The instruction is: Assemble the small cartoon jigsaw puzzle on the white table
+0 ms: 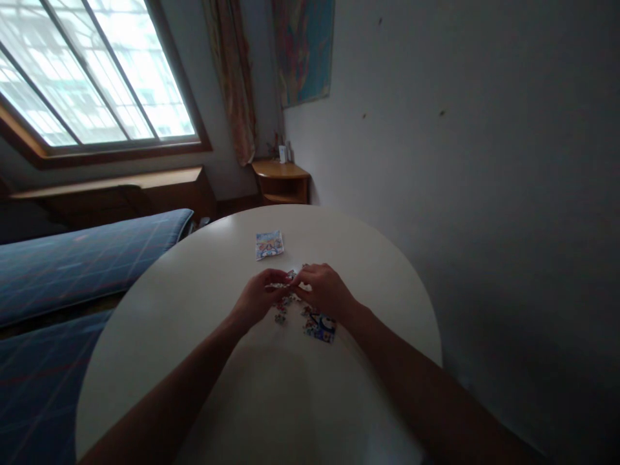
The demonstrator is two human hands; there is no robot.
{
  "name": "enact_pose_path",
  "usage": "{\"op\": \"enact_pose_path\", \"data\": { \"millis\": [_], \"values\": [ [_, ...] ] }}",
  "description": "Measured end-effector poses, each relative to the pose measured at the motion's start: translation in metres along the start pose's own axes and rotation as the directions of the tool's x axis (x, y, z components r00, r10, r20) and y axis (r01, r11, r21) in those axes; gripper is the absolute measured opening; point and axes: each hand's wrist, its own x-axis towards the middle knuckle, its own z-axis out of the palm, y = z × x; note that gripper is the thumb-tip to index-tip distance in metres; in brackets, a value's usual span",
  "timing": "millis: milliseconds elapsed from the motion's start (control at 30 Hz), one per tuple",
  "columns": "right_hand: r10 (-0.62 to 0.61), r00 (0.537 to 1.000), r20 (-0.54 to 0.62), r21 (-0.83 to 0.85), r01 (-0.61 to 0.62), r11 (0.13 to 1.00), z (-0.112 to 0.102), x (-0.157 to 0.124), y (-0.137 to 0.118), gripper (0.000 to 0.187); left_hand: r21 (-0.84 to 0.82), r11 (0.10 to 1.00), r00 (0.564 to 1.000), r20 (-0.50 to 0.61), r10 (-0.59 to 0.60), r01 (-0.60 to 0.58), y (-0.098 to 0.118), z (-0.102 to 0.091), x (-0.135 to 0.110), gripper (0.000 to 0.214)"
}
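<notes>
Small jigsaw puzzle pieces (279, 319) lie loosely around and under my hands on the white table. My left hand (256, 298) is closed, thumb and fingers bent in a pinch over the pieces. Its fingertips meet those of my right hand (325, 290), which is curled in a pinch too. A small puzzle piece seems to be between the fingertips, though the fingers cover most of it. A joined section of the puzzle (321, 328), dark blue and white, lies below my right wrist. Farther off is a flat picture sheet (269, 245) with light blue cartoon figures.
The round white table (194, 336) has a curved edge all round. A blue plaid mattress (92, 255) stands close on the left. A wooden corner shelf (281, 170) is beyond the table, and a bare wall (484, 194) runs along the right.
</notes>
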Motion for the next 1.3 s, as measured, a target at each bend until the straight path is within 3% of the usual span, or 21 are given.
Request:
{"op": "enact_pose_path", "data": {
  "millis": [67, 200, 267, 367, 467, 600, 700, 767, 900, 1000, 1100, 1300],
  "values": [
    [0.038, 0.999, -0.011, 0.051, -0.038, 0.998, 0.001, 0.000, -0.004, 0.007, 0.029, 0.999, 1.000, 0.013, 0.015, -0.016, 0.001, 0.000, -0.002, 0.046],
    [0.265, 0.964, 0.001, 0.316, -0.252, 0.915, 0.003, -0.001, -0.006, 0.017, 0.185, 0.976, 0.992, 0.071, 0.101, -0.112, 0.003, 0.001, -0.006, 0.037],
    [0.320, 0.947, 0.026, 0.339, -0.309, 0.889, 0.005, -0.001, -0.002, 0.021, 0.284, 0.946, 0.988, 0.061, 0.142, -0.154, 0.002, 0.000, -0.007, 0.032],
    [0.261, 0.964, 0.050, 0.203, -0.266, 0.943, 0.003, -0.001, 0.010, 0.018, 0.457, 0.876, 0.986, 0.014, 0.164, -0.153, 0.001, -0.007, -0.006, 0.029],
    [0.185, 0.972, 0.143, 0.084, -0.198, 0.977, -0.008, -0.004, 0.022, 0.018, 0.646, 0.745, 0.977, 0.007, 0.215, -0.168, 0.005, -0.012, -0.008, 0.020],
    [0.241, 0.901, 0.360, -0.041, -0.243, 0.969, -0.030, -0.012, 0.035, 0.041, 0.723, 0.652, 0.973, 0.139, 0.184, -0.227, 0.015, -0.001, -0.020, 0.021],
    [0.380, 0.840, 0.388, -0.153, -0.348, 0.925, -0.041, -0.019, 0.039, 0.058, 0.727, 0.592, 0.937, 0.300, 0.181, -0.347, 0.018, 0.018, -0.034, 0.036],
    [0.429, 0.811, 0.398, -0.194, -0.383, 0.903, -0.045, -0.023, 0.035, 0.058, 0.709, 0.565, 0.905, 0.373, 0.207, -0.421, 0.015, 0.029, -0.040, 0.049],
    [0.475, 0.762, 0.439, -0.249, -0.405, 0.880, -0.046, -0.023, 0.019, 0.044, 0.718, 0.554, 0.905, 0.376, 0.199, -0.420, 0.007, 0.036, -0.043, 0.063],
    [0.507, 0.726, 0.465, -0.256, -0.437, 0.862, -0.045, -0.021, 0.010, 0.050, 0.728, 0.559, 0.916, 0.357, 0.185, -0.397, 0.004, 0.034, -0.042, 0.061],
    [0.494, 0.734, 0.465, -0.214, -0.449, 0.868, -0.043, -0.020, 0.011, 0.050, 0.734, 0.560, 0.921, 0.347, 0.177, -0.384, 0.004, 0.033, -0.042, 0.055],
    [0.326, 0.817, 0.476, 0.023, -0.382, 0.924, -0.033, -0.020, 0.027, 0.024, 0.742, 0.567, 0.930, 0.339, 0.142, -0.358, 0.008, 0.033, -0.041, 0.053]
  ]
}}
